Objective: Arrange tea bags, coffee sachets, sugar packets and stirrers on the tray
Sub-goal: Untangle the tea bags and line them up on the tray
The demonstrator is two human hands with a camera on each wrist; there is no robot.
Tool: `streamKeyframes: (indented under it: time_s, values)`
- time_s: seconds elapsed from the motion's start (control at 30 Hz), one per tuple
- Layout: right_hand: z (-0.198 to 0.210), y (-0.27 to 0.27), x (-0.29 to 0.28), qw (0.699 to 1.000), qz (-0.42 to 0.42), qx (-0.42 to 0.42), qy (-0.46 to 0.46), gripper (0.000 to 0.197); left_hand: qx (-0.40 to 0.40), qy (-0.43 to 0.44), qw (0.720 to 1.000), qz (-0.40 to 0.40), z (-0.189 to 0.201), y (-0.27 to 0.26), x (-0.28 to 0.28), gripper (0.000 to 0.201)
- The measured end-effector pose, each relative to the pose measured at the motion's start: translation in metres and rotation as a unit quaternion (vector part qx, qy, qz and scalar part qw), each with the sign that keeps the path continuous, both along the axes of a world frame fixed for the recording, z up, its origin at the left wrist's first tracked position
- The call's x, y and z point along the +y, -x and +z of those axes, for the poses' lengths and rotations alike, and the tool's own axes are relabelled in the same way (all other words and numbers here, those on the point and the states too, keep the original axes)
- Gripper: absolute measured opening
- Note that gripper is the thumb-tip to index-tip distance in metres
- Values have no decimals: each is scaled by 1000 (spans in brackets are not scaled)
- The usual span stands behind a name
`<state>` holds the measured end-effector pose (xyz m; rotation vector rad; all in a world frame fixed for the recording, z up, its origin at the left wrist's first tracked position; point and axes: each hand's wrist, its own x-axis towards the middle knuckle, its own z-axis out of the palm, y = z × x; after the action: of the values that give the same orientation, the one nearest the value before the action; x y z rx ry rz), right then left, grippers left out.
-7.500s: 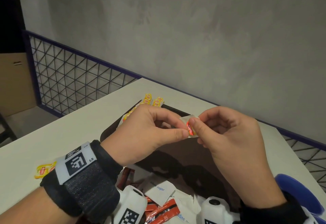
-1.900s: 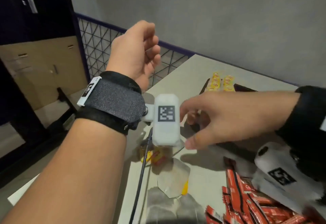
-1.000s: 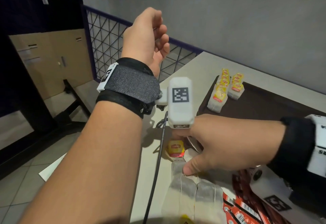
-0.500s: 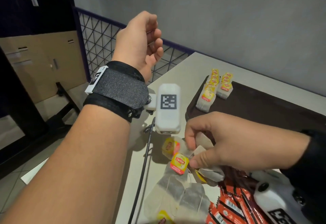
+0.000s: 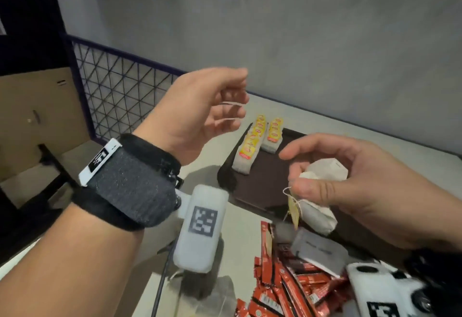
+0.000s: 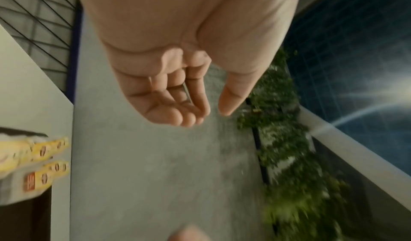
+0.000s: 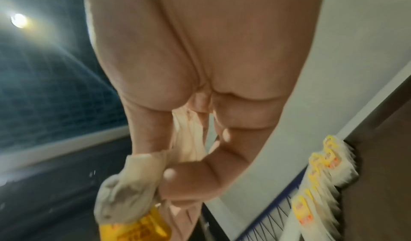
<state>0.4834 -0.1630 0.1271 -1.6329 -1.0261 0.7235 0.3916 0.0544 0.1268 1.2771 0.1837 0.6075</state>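
The right hand [image 5: 355, 186] pinches a loose clutch of tea bags [image 5: 317, 214] above the tray's [image 5: 272, 179] near edge, strings and a yellow tag dangling. The left hand [image 5: 200, 111] hovers empty, fingers loosely curled. Risk: a string snags and a bag slips out. The lowest bag hangs tilted, long axis down to the right; two neat rows [image 5: 260, 141] wait in the far-left corner.
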Motion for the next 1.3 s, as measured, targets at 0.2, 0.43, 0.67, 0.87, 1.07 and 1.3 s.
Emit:
streamKeyframes:
  time_s: [0.2,0.43,0.67,0.87,1.07,1.3]
  values:
    - [21,-17,-23,985,-88,94,-112,42,32,-155,967,-201,2,-8,-59,20]
    - [36,-37,-48,972,-146,109,-149,33,-24,-216,954,-207,20,-39,-103,41]
    - [40,-47,-63,967,-75,182,-162,39,-3,-14,986,-167,4,-47,-107,14]
    - [27,-42,-50,986,-119,24,-111,7,57,87,974,-199,-10,-45,-106,38]
    - [22,-44,-48,978,-180,-94,-53,14,76,26,975,-206,-20,-45,-110,47]
    - [27,-50,-53,978,-194,-34,-74,8,63,-25,987,-145,-24,-45,-99,25]
